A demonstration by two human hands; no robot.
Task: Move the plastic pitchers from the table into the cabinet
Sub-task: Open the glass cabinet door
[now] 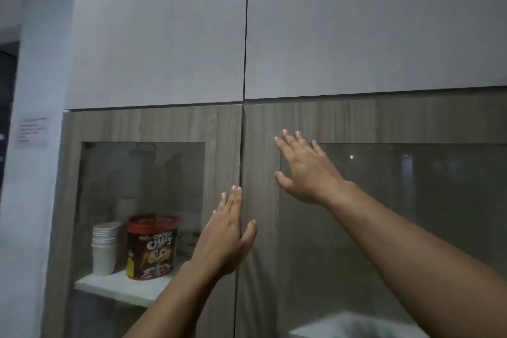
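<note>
Two wood-grain cabinet doors with smoked glass panels stand shut side by side, and above them sit two plain pale grey upper doors, also shut; a dark vertical seam divides each pair. To the far left a white wall carries a small printed notice, too blurred to read.

Behind the glass of the left wood-grain door a white shelf is visible, its front edge running toward the seam. At the shelf's left end stands one stack of white paper cups; the number in the stack is unclear. Just beside it, to the right, stands one red-lidded round tub of chocolate cereal, upright. Farther right on the shelf something pale sits, too dim to make out.

The left hand lies flat and open against the left door's right edge, fingers together pointing up along the seam, thumb spread across onto the right door. It holds nothing.

The right hand is open with fingers fanned, pressed or held at the top left corner of the right wood-grain door, over the frame and the glass edge; whether it touches is unclear. It holds nothing.

Behind the right door's glass only dim reflections show, with a pale shape at the bottom edge. No plastic pitchers are in view.
</note>
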